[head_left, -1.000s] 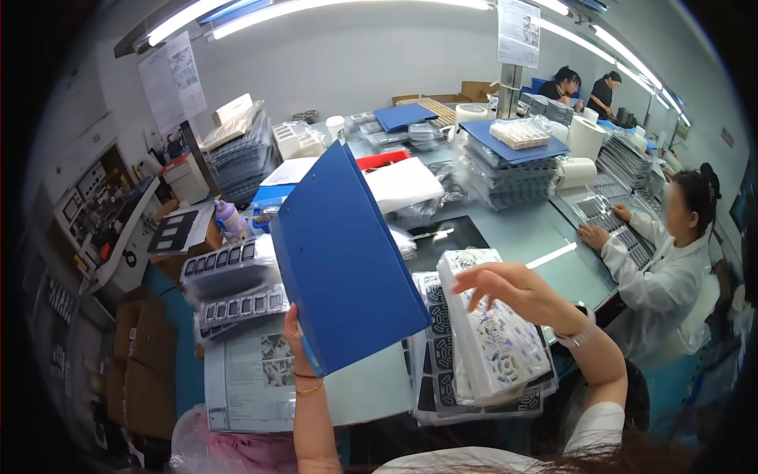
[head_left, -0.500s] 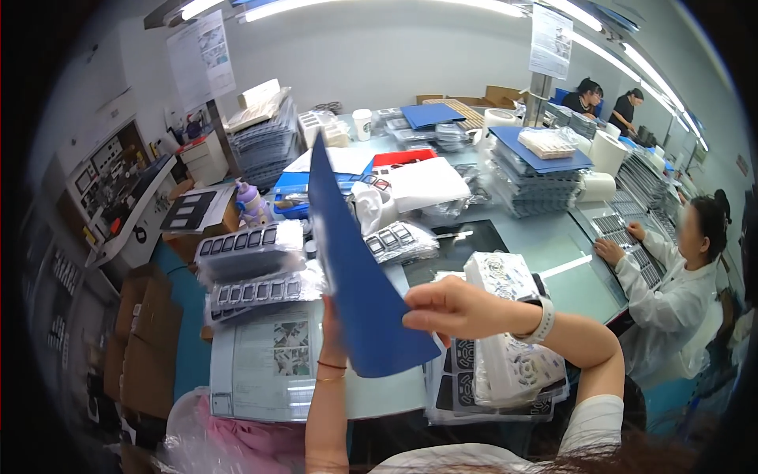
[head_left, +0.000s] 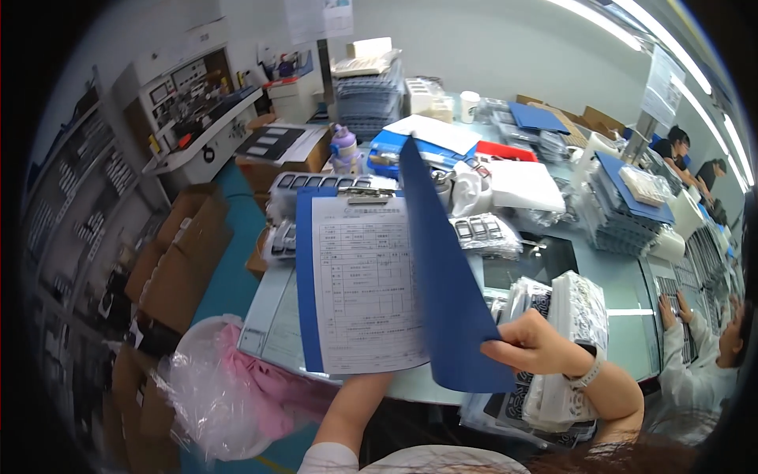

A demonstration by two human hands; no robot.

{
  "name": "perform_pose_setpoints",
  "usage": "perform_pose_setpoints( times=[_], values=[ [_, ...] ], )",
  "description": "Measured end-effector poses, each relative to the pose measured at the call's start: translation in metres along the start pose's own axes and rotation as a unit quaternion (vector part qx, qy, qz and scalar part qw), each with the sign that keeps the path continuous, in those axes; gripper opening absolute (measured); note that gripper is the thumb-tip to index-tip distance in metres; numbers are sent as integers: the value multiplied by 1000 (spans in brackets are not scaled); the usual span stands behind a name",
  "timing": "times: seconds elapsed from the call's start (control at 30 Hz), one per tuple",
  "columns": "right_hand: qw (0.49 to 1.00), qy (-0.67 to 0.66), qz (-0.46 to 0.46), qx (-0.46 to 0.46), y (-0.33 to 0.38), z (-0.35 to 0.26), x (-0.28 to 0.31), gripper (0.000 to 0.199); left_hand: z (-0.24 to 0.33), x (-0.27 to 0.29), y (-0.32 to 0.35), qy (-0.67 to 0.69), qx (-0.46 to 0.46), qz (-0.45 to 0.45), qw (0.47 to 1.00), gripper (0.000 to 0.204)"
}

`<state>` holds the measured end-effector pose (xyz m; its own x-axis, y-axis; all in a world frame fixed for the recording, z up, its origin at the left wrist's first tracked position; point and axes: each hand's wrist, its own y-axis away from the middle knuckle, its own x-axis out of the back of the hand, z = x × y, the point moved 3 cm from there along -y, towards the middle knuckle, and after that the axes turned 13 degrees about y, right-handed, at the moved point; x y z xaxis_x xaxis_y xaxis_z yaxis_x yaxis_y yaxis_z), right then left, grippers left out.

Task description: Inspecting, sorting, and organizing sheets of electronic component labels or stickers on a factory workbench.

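Blue plastic clipboard folder [head_left: 308, 300] now lies open on the near edge of the pale green bench [head_left: 553, 261]. Half a second ago I saw its cover edge-on and mostly hiding the inside; a second ago it was a closed flat blue panel held upright. Now the blue cover flap [head_left: 442, 276] is swung up and to the right, and the white printed form sheet [head_left: 365, 284] clipped inside is fully exposed.

My right hand [head_left: 537, 347] is closed in a pinch on the lower right corner of the cover flap, thumb over the edge. Earlier it was higher, on the flap's near edge. The white wristband [head_left: 588, 371] sits just behind the hand.

My left hand is hidden under the folder's near edge, so I cannot tell whether it is open or closed; only the left forearm [head_left: 355, 411] shows, rising to the folder bottom. A second ago its fingers were visible gripping the panel.

The stack of bagged patterned black-and-white trays [head_left: 568, 332] sits just right of the flap, near the bench's near-right edge, same place as before. A co-worker in a white coat [head_left: 703, 371] is at the right edge of the bench, hands on grey trays.
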<state>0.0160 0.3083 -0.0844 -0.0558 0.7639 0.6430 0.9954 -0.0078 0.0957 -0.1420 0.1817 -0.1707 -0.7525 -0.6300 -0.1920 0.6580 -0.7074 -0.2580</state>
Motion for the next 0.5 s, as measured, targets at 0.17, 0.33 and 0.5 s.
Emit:
perform_pose_setpoints(
  times=[0.17, 0.33, 0.5],
  values=[
    [997, -13, 77, 13, 5, -1, 4, 32, -22, 33, 16, 7, 22, 53, 998, 59],
    [997, -18, 71, 16, 2, -1, 6, 30, -44, 54, 30, 11, 44, 85, 995, 59],
    [997, -5, 81, 9, 1, -7, 5, 28, -59, 71, 34, 12, 55, 95, 994, 59]
  ],
)
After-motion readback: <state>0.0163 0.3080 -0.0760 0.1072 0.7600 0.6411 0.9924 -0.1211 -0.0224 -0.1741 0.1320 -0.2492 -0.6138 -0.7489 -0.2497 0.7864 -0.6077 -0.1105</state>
